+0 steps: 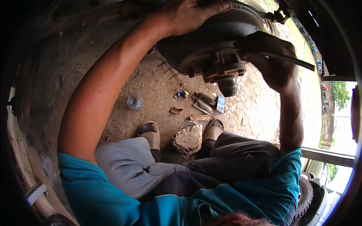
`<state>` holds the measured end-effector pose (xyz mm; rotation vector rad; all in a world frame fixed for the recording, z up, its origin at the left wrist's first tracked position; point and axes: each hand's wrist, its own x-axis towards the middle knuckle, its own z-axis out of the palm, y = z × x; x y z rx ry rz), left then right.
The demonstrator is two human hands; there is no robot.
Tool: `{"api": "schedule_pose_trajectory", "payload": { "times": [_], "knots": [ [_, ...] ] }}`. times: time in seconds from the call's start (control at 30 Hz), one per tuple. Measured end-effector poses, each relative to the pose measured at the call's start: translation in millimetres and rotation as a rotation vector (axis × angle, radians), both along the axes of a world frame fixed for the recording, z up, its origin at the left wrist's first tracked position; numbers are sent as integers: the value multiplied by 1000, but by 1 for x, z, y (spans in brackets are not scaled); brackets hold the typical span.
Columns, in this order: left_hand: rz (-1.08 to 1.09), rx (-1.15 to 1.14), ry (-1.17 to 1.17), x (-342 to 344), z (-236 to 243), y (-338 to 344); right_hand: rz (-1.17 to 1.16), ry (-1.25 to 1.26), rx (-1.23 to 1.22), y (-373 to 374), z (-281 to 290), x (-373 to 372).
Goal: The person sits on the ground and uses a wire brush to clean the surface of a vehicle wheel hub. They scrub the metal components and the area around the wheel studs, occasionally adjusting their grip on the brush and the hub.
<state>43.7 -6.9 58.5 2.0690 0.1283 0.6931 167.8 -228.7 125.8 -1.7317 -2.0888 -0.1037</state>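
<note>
Above my knees is a large, dark, greasy round metal casing [203,43], which looks like an axle differential housing. From its underside juts a bolted flange with a rounded stub [228,86]. My left hand [188,17] lies over the casing's upper left side, its fingers stretched along the surface; the top edge of the picture cuts part of it off. On the right, my right hand [269,56] is closed beside the flange, in deep shadow. A thin metal bar [292,60], perhaps a wrench handle, sticks out of it to the right. Its other end is hidden.
On the cracked ground stand a clear plastic container [135,102] and a rough stone [187,141] between my feet. A small blue box [220,104], a metal tube [203,106], a wire brush [203,97] and wood scraps [200,118] lie nearby. A tyre [304,196] shows at lower right.
</note>
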Motion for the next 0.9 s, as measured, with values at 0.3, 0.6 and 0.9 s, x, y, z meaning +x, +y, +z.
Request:
{"api": "schedule_pose_trajectory", "payload": {
  "times": [0.3,0.6,0.9],
  "knots": [
    [-3,-41,11,1,1,-4,-19,208,-16,0,3,6],
    [-5,-9,-57,1,0,-6,140,-96,85,6,-4,9],
    [-25,-11,-65,0,-5,2,156,-52,93,19,-6,-10]
  ]
}}
